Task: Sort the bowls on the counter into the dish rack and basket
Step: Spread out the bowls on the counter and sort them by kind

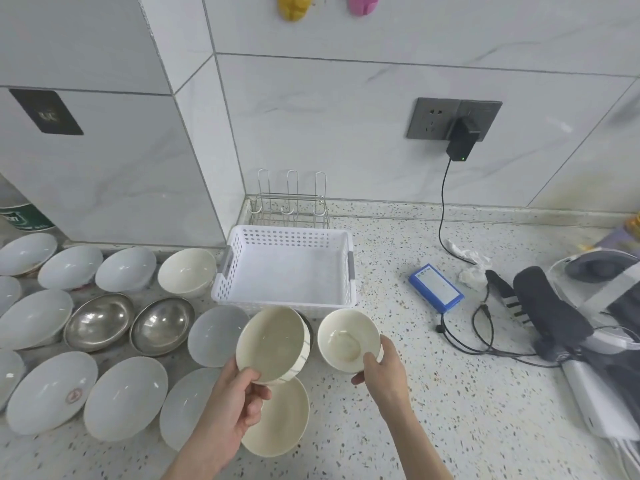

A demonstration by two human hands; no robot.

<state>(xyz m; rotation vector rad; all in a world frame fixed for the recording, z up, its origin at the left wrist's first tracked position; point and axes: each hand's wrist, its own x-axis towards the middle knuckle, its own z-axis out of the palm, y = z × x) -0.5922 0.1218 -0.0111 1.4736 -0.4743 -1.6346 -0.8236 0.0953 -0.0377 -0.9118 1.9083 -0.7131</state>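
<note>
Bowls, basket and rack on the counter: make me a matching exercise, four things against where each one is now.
Things:
1. striped cream bowl
2. small cream bowl
3. white basket
4. wire dish rack

Places:
A. in the corner against the wall, behind the basket
B. held in the right hand
C. held in the left hand
D. on the counter, nothing in it

Pairs: 1-C, 2-B, 3-D, 4-A

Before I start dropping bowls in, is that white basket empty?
Empty: the white basket shows only its bare floor; both cream bowls are outside it.
</note>
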